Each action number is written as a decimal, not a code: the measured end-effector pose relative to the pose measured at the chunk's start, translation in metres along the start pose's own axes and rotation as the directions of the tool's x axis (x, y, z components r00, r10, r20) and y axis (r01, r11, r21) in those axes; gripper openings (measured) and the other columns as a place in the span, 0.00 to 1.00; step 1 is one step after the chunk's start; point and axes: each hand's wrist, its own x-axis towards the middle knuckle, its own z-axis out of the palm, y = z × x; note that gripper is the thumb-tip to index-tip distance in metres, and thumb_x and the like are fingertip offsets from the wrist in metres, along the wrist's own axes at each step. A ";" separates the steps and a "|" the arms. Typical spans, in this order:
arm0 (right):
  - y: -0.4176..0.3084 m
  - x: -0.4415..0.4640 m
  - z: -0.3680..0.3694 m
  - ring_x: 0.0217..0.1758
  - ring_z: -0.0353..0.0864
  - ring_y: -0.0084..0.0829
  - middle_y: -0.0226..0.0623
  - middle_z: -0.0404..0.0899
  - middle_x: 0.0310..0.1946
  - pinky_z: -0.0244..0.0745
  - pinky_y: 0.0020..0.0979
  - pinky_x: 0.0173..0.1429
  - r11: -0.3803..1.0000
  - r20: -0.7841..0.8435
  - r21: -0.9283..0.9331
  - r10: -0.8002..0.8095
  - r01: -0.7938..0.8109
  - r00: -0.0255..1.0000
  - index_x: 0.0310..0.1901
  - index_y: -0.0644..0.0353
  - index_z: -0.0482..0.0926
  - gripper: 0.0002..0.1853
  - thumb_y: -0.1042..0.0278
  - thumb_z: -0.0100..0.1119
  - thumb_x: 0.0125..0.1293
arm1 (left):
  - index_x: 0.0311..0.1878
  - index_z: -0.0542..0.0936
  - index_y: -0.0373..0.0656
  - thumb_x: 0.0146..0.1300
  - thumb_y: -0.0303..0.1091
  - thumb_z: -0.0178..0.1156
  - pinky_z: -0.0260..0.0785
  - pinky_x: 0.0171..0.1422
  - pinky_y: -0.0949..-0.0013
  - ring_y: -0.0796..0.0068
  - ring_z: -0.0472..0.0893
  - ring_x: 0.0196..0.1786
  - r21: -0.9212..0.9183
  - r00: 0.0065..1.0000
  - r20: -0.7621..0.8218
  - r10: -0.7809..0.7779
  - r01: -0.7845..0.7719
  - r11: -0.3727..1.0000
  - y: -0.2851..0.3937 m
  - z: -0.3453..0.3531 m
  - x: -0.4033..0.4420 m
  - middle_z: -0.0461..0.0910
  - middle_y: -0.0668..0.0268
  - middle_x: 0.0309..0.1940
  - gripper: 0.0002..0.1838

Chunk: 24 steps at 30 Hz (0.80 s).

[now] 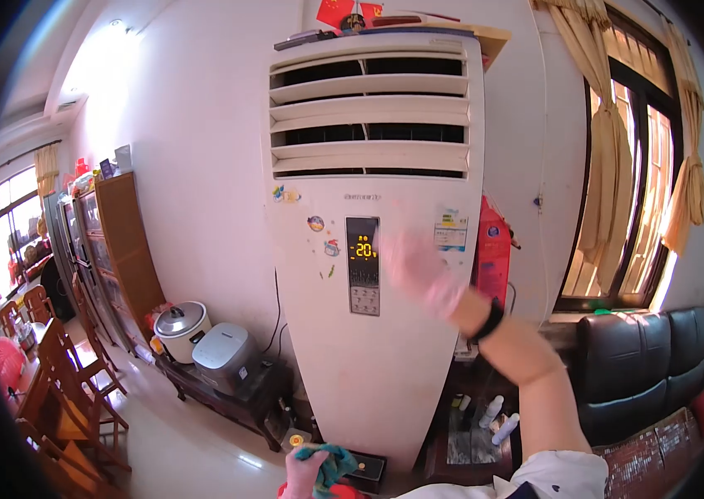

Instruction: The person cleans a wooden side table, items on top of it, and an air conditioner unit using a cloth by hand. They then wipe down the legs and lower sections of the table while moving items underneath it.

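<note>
A tall white floor-standing air conditioner (310,349) fills the middle of the view, and its lit control panel (363,266) reads 20. My right hand (418,266), in a pink glove, is raised in front of the unit, just right of the panel. Motion smears its fingers, so I cannot tell their shape or whether they touch the surface. Low at the bottom edge, my left hand (300,474), also gloved in pink, grips a teal cloth (332,467). Several stickers, including an energy label (451,230), are on the unit's front.
A rice cooker (181,320) and a grey appliance (225,358) stand on a low dark bench (260,399) at left. Wooden chairs (65,391) are farther left. Bottles (492,412) stand low on the right, near a black leather sofa (627,358). Small flags (335,12) top the unit.
</note>
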 end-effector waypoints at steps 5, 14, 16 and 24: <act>-0.133 -0.181 -0.009 0.64 0.71 0.48 0.54 0.71 0.60 0.64 0.41 0.68 0.681 0.581 0.661 -0.197 -0.316 0.790 0.68 0.62 0.63 0.37 0.49 0.61 0.62 | 0.34 0.83 0.35 0.55 0.20 0.62 0.71 0.38 0.76 0.83 0.78 0.32 -0.042 0.976 0.199 0.093 -0.087 0.995 0.026 0.026 0.025 0.82 0.69 0.28 0.04; -0.112 -0.292 -0.050 0.49 0.84 0.33 0.42 0.84 0.45 0.77 0.32 0.55 0.259 0.752 0.490 0.357 -0.832 0.554 0.50 0.58 0.81 0.16 0.73 0.63 0.58 | 0.41 0.82 0.36 0.57 0.25 0.66 0.73 0.43 0.75 0.82 0.78 0.37 0.066 0.803 0.595 -0.036 -0.004 0.998 0.036 0.103 0.048 0.82 0.70 0.33 0.09; -0.091 -0.297 -0.066 0.46 0.83 0.28 0.41 0.84 0.42 0.76 0.29 0.54 -0.072 0.821 0.489 0.374 -0.870 0.431 0.47 0.62 0.81 0.19 0.85 0.53 0.53 | 0.42 0.82 0.37 0.55 0.25 0.68 0.74 0.44 0.74 0.81 0.79 0.38 0.143 0.745 0.646 -0.169 0.100 0.985 0.053 0.121 0.044 0.82 0.70 0.35 0.11; -0.048 -0.380 -0.049 0.49 0.78 0.21 0.31 0.82 0.46 0.73 0.26 0.56 -0.529 0.902 0.384 0.389 -0.756 0.186 0.55 0.64 0.77 0.15 0.73 0.53 0.68 | 0.50 0.78 0.35 0.65 0.31 0.60 0.79 0.46 0.66 0.69 0.83 0.42 0.060 0.568 0.720 -0.399 0.522 0.851 0.063 0.192 0.055 0.83 0.61 0.41 0.13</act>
